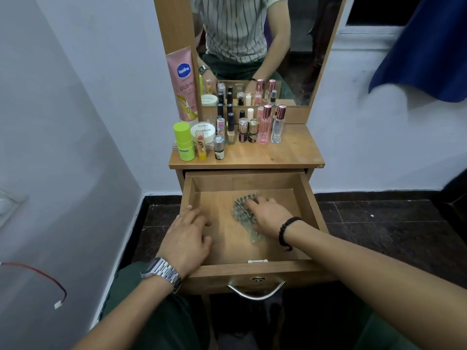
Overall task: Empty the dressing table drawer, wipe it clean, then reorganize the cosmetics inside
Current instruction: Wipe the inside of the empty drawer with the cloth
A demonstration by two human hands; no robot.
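The wooden drawer (307,198) of the dressing table is pulled out, and only a cloth lies inside it. My right hand (269,217) presses the grey patterned cloth (241,210) flat against the drawer floor near the middle. My left hand (188,236) rests with fingers spread over the drawer's left front corner. The cosmetics stand on the table top (290,152): a pink Vaseline tube (182,84), a green stick (184,141), a white jar (203,131), a yellow lip balm (201,145), small dark bottles and two perfume bottles (271,125).
A mirror (252,46) rises behind the table top. White walls close in on the left and right. A blue cloth (427,51) hangs at the upper right. A metal handle (256,291) hangs on the drawer front. A dark tiled floor lies around the table.
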